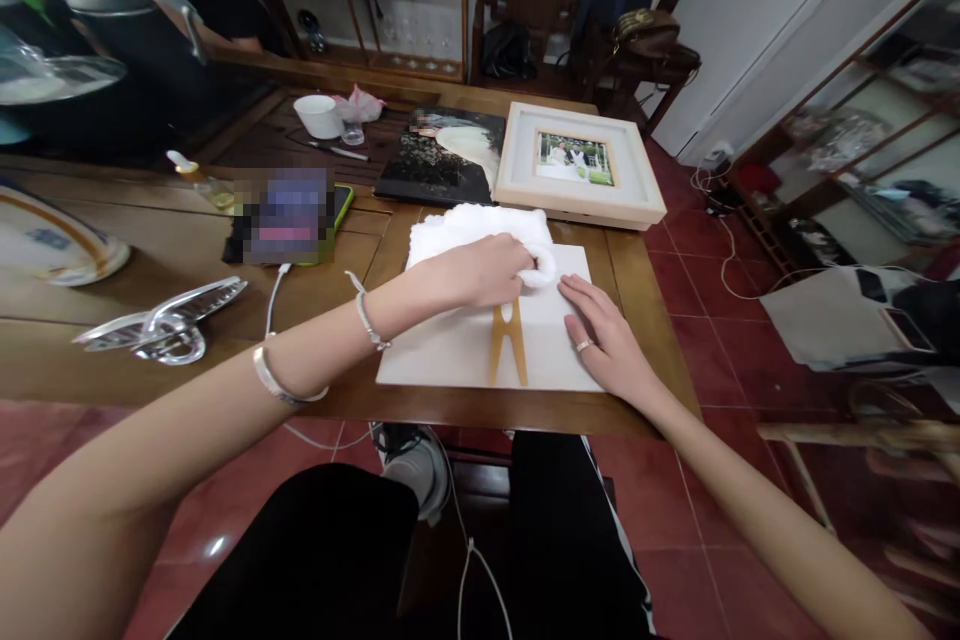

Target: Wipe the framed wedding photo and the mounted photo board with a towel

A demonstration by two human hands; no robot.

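Observation:
My left hand (491,268) is closed over a bunched end of a white towel (480,220), pressing it down on a flat white board (435,360). The fingertips are partly hidden in the cloth. On the board, just below that hand, lies a tan A-shaped piece (508,345); its upper end is partly covered. My right hand (606,332) rests on the board's right edge with its fingers stretched out and holds nothing.
Beyond the towel lie a dark photo panel (442,155) and a pale wooden picture frame (637,170). To the left are a phone (285,215) with a cable, a dropper bottle (202,182), a silvery hair clip (169,320) and a white cup (319,117). A person sits at upper left.

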